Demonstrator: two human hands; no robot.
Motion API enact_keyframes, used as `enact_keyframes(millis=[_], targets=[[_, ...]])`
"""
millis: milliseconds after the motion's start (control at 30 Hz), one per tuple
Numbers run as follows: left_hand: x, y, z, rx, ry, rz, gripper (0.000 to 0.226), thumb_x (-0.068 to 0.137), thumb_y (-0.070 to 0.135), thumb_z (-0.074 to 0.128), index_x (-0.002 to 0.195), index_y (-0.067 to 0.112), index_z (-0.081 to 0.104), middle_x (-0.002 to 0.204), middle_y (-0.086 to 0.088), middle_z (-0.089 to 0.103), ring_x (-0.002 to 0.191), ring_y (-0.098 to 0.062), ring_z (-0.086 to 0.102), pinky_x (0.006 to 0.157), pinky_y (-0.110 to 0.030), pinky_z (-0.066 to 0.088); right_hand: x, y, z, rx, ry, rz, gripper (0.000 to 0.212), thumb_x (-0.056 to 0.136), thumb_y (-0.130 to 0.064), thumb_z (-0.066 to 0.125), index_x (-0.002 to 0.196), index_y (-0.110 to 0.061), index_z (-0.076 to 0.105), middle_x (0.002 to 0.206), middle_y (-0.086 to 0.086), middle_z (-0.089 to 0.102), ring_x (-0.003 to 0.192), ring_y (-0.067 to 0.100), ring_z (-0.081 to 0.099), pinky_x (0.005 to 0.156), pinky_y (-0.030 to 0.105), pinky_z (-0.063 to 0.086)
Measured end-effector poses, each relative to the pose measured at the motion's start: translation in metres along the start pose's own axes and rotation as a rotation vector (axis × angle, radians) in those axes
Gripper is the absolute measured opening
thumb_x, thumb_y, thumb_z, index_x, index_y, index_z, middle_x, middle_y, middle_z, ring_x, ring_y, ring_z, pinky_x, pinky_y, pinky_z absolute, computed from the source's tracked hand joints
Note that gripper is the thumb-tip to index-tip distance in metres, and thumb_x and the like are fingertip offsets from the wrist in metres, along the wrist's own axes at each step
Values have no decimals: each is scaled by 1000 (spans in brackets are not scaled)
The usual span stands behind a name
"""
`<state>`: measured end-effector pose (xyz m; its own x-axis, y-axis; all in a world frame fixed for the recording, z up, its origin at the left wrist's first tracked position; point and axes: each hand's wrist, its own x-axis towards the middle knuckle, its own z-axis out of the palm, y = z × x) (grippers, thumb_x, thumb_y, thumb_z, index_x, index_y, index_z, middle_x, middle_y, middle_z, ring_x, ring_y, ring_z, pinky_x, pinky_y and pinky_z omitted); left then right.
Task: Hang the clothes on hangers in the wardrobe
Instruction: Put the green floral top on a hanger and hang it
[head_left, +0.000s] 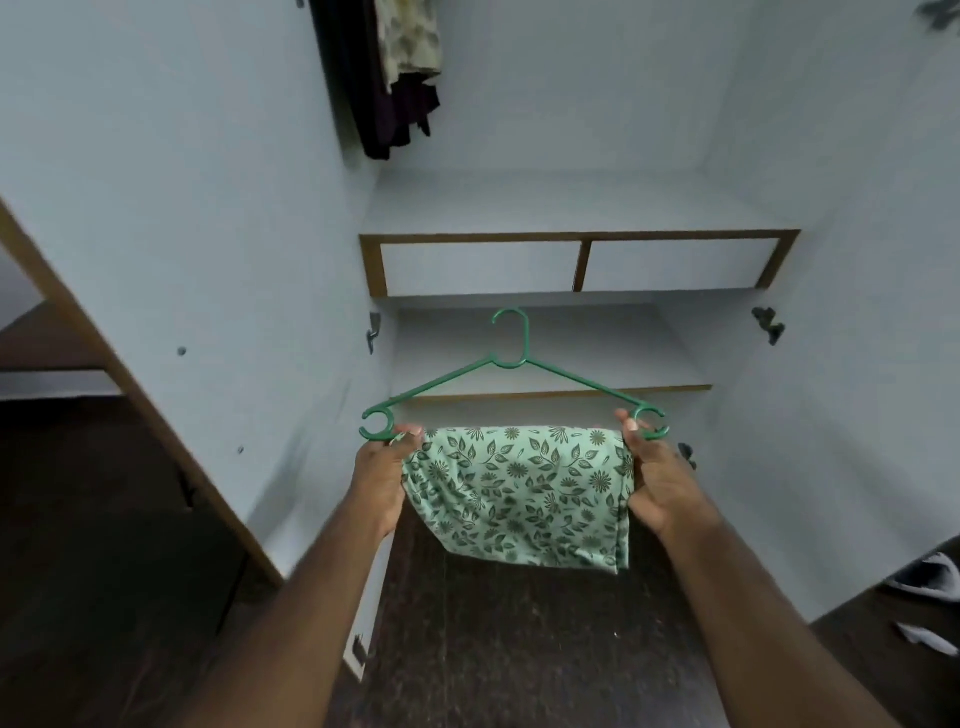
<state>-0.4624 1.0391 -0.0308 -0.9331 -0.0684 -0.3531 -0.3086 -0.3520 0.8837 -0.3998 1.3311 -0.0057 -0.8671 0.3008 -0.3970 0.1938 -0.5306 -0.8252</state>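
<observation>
A green plastic hanger (511, 364) is held level in front of the open wardrobe, its hook pointing up. A light green cloth with a dark leaf and flower print (519, 493) is folded over the hanger's bottom bar and hangs down. My left hand (382, 467) pinches the hanger's left end together with the cloth's edge. My right hand (657, 473) grips the right end and the cloth's right edge. High at the back left, dark clothes and a pale floral garment (395, 62) hang inside the wardrobe.
The wardrobe has white walls, a shelf with two open compartments (579, 265) and a lower shelf (561, 392). Its left door (156, 260) stands open. The floor is dark. Pale cloth pieces (930, 577) lie on the floor at the right.
</observation>
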Motion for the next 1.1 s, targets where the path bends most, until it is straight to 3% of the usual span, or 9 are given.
enact_keyframes(millis=[67, 200, 333, 433, 567, 700, 867, 1000, 1100], targets=[[30, 21, 19, 10, 5, 42, 8, 84, 9, 70, 90, 13, 70, 100, -5, 71, 116, -29, 58, 105, -46, 40, 27, -19, 11, 24, -16, -33, 32, 92, -24, 64, 123, -14, 63, 115, 16, 71, 106, 37, 68, 81, 58, 56], [87, 73, 68, 56, -23, 161, 24, 80, 26, 71, 101, 15, 70, 122, -9, 65, 126, -31, 51, 113, -56, 30, 89, -65, 34, 87, -67, -138, 19, 95, -19, 59, 110, -8, 61, 103, 17, 73, 92, 32, 73, 63, 46, 60], [136, 130, 121, 64, -20, 291, 25, 90, 24, 65, 110, 9, 66, 117, -11, 68, 119, -32, 58, 111, -55, 35, 153, -125, 64, 179, -163, -175, 29, 97, -16, 57, 126, -10, 53, 116, 22, 69, 101, 35, 71, 66, 48, 61], [165, 178, 161, 82, -34, 359, 41, 82, 34, 72, 112, 7, 67, 113, -14, 71, 116, -35, 61, 107, -59, 38, 194, -180, 88, 183, -225, -219, 21, 98, -15, 54, 117, -4, 57, 114, 23, 69, 94, 34, 73, 64, 46, 61], [191, 241, 213, 50, -2, 504, 29, 90, 16, 67, 110, -4, 64, 99, -18, 73, 102, -39, 67, 91, -48, 53, 243, -260, 126, 173, -302, -301, 22, 100, -15, 54, 114, 1, 60, 111, 23, 71, 93, 33, 73, 67, 46, 62], [205, 315, 259, 12, 24, 667, 25, 89, 7, 66, 113, -2, 63, 100, -21, 73, 94, -36, 70, 77, -41, 57, 280, -335, 174, 162, -387, -382, 21, 102, -18, 52, 101, -2, 65, 104, 21, 73, 89, 30, 74, 67, 42, 62], [215, 412, 312, 41, 0, 904, 20, 90, 4, 64, 111, 2, 63, 97, -19, 73, 88, -35, 72, 78, -45, 58, 322, -416, 236, 187, -426, -463, 26, 101, -15, 51, 110, 4, 67, 98, 20, 75, 81, 28, 75, 58, 34, 60], [233, 486, 340, 92, 19, 1065, 20, 89, 10, 68, 108, 6, 63, 96, -16, 74, 88, -34, 72, 82, -53, 57, 359, -471, 292, 214, -389, -576, 30, 96, -13, 61, 120, 5, 62, 109, 24, 70, 88, 31, 70, 69, 36, 58], [247, 537, 360, 148, 61, 1192, 19, 87, 15, 71, 104, 9, 65, 94, -13, 74, 86, -31, 73, 83, -55, 57, 377, -506, 334, 207, -378, -695, 32, 96, -15, 63, 120, 4, 58, 97, 19, 70, 81, 29, 69, 71, 37, 56]])
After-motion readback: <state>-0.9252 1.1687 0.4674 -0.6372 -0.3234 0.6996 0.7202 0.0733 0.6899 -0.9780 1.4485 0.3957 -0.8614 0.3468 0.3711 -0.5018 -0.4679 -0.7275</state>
